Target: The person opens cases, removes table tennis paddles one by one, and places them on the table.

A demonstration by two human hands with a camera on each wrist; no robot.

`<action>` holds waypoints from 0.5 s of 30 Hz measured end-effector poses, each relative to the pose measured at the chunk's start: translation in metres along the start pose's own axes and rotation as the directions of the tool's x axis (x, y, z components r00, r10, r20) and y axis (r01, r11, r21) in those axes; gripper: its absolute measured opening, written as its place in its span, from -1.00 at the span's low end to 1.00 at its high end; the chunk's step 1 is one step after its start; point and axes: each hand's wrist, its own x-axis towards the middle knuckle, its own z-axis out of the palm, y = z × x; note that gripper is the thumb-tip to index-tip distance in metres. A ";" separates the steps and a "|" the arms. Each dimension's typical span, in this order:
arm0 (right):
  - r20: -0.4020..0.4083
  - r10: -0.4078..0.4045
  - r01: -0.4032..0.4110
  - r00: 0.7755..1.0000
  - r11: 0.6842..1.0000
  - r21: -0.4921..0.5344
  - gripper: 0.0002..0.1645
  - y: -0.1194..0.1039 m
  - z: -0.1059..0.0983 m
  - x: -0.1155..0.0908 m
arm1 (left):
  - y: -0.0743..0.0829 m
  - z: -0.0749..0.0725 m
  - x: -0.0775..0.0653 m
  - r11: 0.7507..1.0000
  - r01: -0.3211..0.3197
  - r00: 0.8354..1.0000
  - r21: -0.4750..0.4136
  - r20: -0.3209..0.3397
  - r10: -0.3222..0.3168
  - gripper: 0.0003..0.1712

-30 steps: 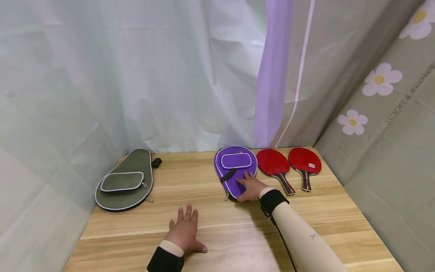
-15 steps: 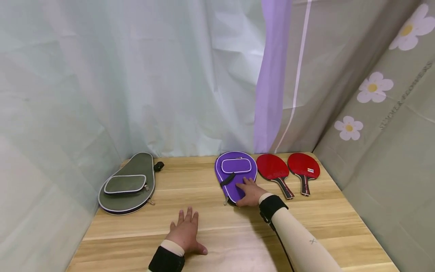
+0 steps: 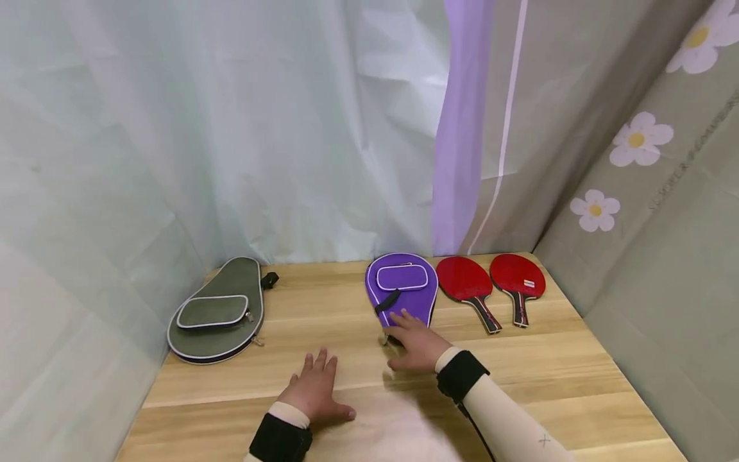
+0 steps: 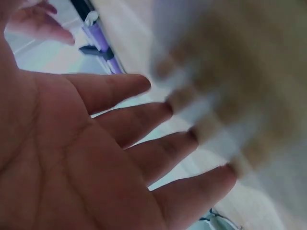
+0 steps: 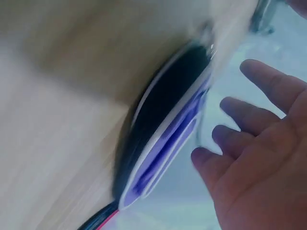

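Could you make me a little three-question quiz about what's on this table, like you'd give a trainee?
1. How many red paddles lie on the wooden table, and on which side of the purple case are they?
2. True or false: the left hand grips the green case.
3. Which is nearest the right hand? A: the green case. B: the narrow end of the purple case. C: the flowered cloth.

Key
1. Two, the near paddle and the far paddle, both to the case's right.
2. False: it lies flat on the table with straight fingers, apart from the green case.
3. B.
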 end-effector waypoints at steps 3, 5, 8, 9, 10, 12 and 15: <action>0.025 -0.043 0.043 0.999 0.999 -0.015 -0.10 -0.016 0.012 -0.008 | -0.009 -0.006 0.007 0.998 -0.063 0.997 0.017 -0.045 0.064 0.36; 0.064 -0.071 0.073 0.995 0.997 -0.019 -0.10 -0.025 0.023 -0.010 | -0.019 -0.015 0.008 0.997 -0.064 0.993 0.037 -0.094 0.067 0.27; 0.105 -0.102 0.106 0.989 0.994 -0.030 -0.13 -0.034 0.035 -0.011 | -0.036 -0.036 0.008 0.998 -0.017 0.984 0.065 -0.174 0.028 0.13; 0.111 -0.112 0.116 0.987 0.993 -0.029 -0.14 -0.035 0.038 -0.011 | -0.044 -0.043 0.009 0.997 0.002 0.978 0.081 -0.208 0.015 0.09; 0.114 -0.129 0.134 0.985 0.990 -0.040 -0.16 -0.035 0.041 -0.012 | -0.052 -0.050 0.010 0.996 0.019 0.970 0.093 -0.243 0.004 0.05; 0.113 -0.138 0.143 0.984 0.989 -0.044 -0.18 -0.035 0.043 -0.015 | -0.067 -0.062 0.015 0.994 0.050 0.956 0.099 -0.293 -0.019 -0.01; 0.103 -0.122 0.127 0.987 0.991 -0.044 -0.19 -0.033 0.045 -0.020 | -0.084 -0.075 0.023 0.993 0.073 0.937 0.093 -0.348 -0.036 -0.06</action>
